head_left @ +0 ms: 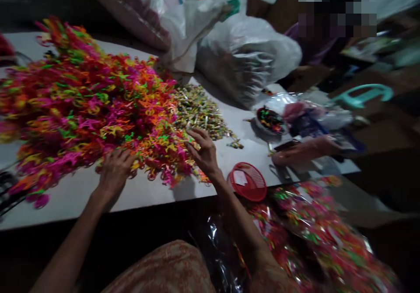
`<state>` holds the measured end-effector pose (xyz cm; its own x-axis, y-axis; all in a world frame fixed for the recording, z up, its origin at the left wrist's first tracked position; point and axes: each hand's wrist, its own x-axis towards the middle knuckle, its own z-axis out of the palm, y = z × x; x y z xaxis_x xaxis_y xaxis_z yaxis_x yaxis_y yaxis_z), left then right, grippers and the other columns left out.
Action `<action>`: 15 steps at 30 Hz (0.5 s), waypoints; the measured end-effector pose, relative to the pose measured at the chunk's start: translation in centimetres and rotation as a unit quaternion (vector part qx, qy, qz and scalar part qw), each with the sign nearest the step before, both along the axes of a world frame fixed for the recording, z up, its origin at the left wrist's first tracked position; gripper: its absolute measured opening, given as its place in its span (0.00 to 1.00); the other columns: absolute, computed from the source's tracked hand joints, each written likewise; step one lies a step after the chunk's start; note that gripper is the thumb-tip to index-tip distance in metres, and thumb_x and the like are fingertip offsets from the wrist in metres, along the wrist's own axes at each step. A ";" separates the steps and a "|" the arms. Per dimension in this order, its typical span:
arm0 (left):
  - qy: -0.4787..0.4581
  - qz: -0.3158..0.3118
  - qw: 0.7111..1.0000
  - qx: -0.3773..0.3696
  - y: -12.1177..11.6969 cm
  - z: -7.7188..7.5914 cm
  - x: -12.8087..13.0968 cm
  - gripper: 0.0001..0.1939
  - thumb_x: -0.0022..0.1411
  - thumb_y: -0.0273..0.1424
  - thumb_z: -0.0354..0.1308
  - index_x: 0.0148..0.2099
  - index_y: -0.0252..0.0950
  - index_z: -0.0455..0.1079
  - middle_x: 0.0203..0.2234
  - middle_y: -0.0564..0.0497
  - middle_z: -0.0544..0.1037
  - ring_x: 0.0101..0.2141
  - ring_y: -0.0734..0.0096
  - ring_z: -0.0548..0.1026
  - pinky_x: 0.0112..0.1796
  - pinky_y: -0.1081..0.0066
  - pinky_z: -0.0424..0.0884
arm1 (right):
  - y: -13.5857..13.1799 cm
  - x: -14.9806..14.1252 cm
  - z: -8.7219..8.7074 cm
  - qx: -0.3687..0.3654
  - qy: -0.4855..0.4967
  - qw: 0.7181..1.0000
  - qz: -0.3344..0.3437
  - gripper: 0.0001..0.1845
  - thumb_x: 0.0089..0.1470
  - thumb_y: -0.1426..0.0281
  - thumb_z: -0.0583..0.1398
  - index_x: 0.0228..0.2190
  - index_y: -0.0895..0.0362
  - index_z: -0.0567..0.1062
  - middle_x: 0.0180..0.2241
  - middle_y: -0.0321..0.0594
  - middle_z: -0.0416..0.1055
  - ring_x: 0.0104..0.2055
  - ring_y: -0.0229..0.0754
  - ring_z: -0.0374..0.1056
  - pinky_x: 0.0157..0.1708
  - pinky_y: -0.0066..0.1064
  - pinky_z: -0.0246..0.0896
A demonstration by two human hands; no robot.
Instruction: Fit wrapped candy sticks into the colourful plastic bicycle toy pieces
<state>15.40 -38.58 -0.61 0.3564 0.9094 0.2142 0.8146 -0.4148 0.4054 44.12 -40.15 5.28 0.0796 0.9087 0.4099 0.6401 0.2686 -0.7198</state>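
1. Head view: a heap of bright plastic pieces point(98, 104) in pink, orange, yellow and green covers much of the white desk point(144, 193). With clock directions read from the right hand, its middle lies between nine and ten o'clock.
2. Left hand point(114, 170), at about nine o'clock, rests palm down at the heap's near edge. Its fingers are bent into the pieces; their tips are hidden, so I cannot tell whether they grip any.
3. Right hand point(206, 150) is at the heap's right end. Its thumb and fingers stand apart, partly open, tips close to the pieces; I cannot tell whether they have hold of one.
4. At twelve o'clock, just beyond the right hand, lies a pile of small shiny pieces point(200, 113), meeting the heap's edge.
5. At four o'clock sits a red basket point(259, 181) with a white slip point(240, 178) inside. Farther out in that direction, below desk level, are clear bags point(328, 236) of bright pieces.
6. A whitish sack point(243, 52) stands at one o'clock, a pinkish one point(138, 12) at eleven.
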 end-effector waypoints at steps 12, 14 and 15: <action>-0.426 0.283 0.856 -0.078 -1.2 0.8 1.0 0.13 0.40 0.37 0.64 0.30 0.37 0.70 0.22 0.54 0.74 0.26 0.69 0.71 0.32 0.67 0.69 | 1.9 15.2 -2.3 -0.313 -0.342 0.859 -0.216 0.12 0.46 0.83 0.57 0.32 0.60 0.76 0.42 0.49 0.72 0.39 0.45 0.69 0.34 0.31 0.57; -0.578 0.300 0.740 -0.167 -1.4 1.3 1.6 0.16 0.35 0.35 0.66 0.29 0.36 0.68 0.21 0.56 0.74 0.22 0.74 0.70 0.27 0.71 0.70 | 2.3 15.2 -3.0 -0.299 -0.339 0.870 -0.196 0.08 0.45 0.82 0.58 0.26 0.60 0.74 0.40 0.48 0.71 0.37 0.43 0.68 0.31 0.30 0.55; -0.620 0.293 0.697 -0.210 -1.6 1.5 1.8 0.18 0.32 0.33 0.67 0.29 0.35 0.68 0.21 0.56 0.74 0.20 0.75 0.70 0.25 0.72 0.70 | 2.5 15.1 -3.4 -0.291 -0.336 0.876 -0.191 0.07 0.45 0.82 0.58 0.23 0.59 0.72 0.39 0.48 0.71 0.36 0.43 0.67 0.30 0.30 0.53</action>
<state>17.15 -40.17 0.91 -0.3249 0.8967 -0.3007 -0.2891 0.2086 0.9343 59.19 -37.66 1.91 0.3415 0.9389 -0.0420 0.9345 -0.3440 -0.0913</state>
